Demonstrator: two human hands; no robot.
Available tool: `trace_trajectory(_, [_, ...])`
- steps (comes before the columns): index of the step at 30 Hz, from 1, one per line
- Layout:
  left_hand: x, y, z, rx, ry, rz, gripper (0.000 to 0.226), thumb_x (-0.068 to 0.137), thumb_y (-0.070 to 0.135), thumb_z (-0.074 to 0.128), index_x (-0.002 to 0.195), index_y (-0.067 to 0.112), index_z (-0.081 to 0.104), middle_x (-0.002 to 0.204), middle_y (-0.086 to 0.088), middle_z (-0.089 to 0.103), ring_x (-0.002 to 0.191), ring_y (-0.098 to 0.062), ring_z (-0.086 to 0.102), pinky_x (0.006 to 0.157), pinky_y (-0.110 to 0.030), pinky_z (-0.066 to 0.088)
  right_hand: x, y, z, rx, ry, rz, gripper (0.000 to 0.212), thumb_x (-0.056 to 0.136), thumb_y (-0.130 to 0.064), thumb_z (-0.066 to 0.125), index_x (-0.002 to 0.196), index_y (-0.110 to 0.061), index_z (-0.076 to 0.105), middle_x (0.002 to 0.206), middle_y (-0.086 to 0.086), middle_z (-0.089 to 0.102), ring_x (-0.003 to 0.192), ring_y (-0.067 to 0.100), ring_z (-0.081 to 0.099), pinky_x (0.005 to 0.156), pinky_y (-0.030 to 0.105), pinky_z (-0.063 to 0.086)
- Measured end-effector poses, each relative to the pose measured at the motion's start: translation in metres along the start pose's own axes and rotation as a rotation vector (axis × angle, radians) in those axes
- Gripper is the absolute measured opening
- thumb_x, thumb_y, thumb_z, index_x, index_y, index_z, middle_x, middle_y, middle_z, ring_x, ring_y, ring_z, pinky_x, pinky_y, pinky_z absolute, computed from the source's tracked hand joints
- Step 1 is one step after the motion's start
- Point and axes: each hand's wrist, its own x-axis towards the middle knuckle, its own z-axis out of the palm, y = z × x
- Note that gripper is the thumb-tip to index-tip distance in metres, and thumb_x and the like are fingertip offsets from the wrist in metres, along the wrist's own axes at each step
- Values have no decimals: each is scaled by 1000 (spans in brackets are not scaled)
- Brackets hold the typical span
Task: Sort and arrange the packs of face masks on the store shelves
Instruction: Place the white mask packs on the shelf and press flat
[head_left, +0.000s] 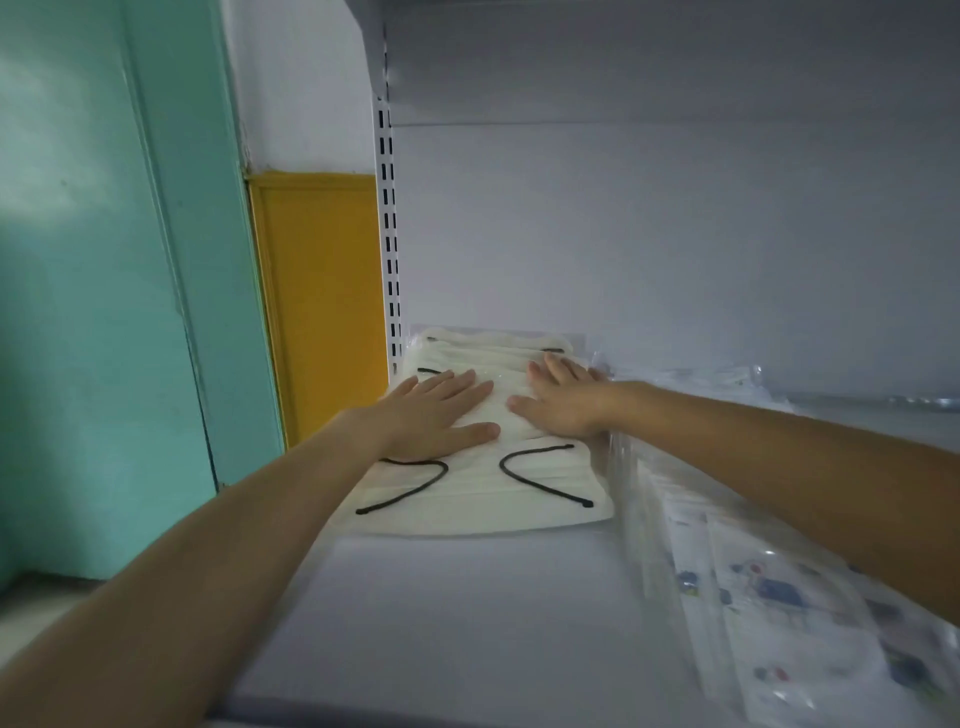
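Observation:
A clear pack of white face masks with black ear loops (483, 493) lies flat at the left end of the white shelf (441, 613), against the back panel. My left hand (436, 415) presses flat on its top with fingers straight. Beside it, my right hand (561, 402) also rests flat on the pack, fingers spread toward the back. A second row of clear packs with blue printed masks (769, 597) lies to the right, under my right forearm.
The slotted white upright (390, 249) marks the shelf's left end. Beyond it are a yellow panel (322, 301) and a teal wall (104, 312). Another shelf hangs overhead. More clear packs (701, 379) sit at the back right.

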Motion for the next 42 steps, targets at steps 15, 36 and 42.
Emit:
trace_trajectory(15, [-50, 35, -10, 57, 1, -126, 52, 103, 22, 16, 151, 20, -2, 158, -2, -14, 146, -18, -10, 119, -45, 4, -33, -22, 21, -43, 30, -32, 63, 99, -46, 8, 150, -9, 3, 158, 13, 3, 145, 29, 5, 116, 44, 2])
trace_trajectory(36, [-42, 58, -15, -49, -34, -139, 52, 103, 27, 23, 151, 22, 6, 159, -1, -10, 146, -24, -8, 117, -52, 2, -3, 8, -15, 9, 225, -99, 60, 101, -44, 18, 150, -19, -6, 157, 2, -16, 145, 22, -11, 116, 40, -3])
trace_trajectory(42, [-38, 55, -12, -135, -173, -47, 64, 97, 52, 27, 150, 35, -6, 157, 10, -15, 144, -10, -16, 116, -41, -8, 20, 7, -10, -62, 74, -120, 65, 99, -52, 15, 150, -17, -5, 157, 2, -17, 144, 20, -15, 117, 40, -7])
